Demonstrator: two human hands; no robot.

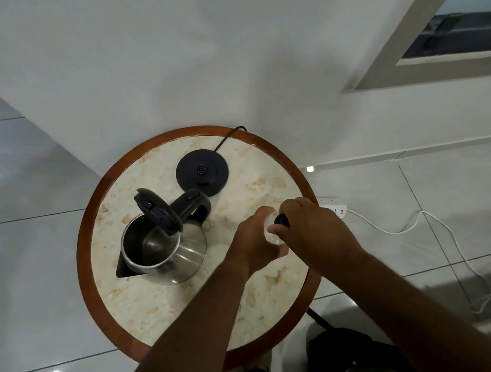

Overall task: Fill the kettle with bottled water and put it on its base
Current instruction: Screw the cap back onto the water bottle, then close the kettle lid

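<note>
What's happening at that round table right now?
A person holds a clear plastic water bottle over the round marble-topped table. The left hand grips its body and the right hand is at its dark blue cap, apparently unscrewing it. The stainless steel kettle stands on the table with its black lid flipped open and looks empty. The round black base sits bare behind it, corded. No water has been poured yet.

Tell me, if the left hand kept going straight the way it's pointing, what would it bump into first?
The left hand already grips the clear bottle, pointing up-right across the table. Beyond the bottle, it would probably meet the right hand on the cap, though depth is hard to judge.
</note>
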